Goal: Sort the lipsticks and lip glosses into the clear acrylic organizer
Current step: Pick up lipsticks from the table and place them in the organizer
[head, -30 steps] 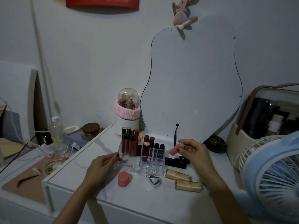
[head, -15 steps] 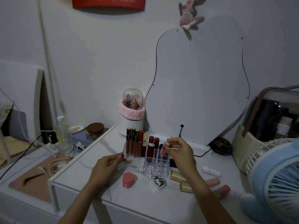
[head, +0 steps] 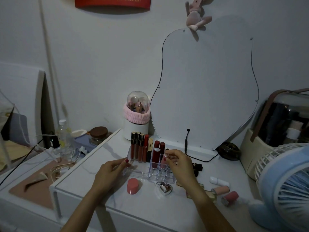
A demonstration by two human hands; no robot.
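Right hand (head: 178,162) pinches a pink lipstick (head: 163,160) upright, seated in a middle-row slot of the clear acrylic organizer (head: 150,171), straight below the fingertips. Left hand (head: 110,169) grips the organizer's left wall, steadying it. Remaining pieces lie flat on the table (head: 150,206) to the right, nearer the right hand: white tube (head: 219,181), two pink tubes (head: 220,189) (head: 230,197), gold tube (head: 205,193) partly under the wrist. Heart compact (head: 164,188) and pink jar (head: 133,185) sit in front. Blue fan (head: 287,180) crowds that side.
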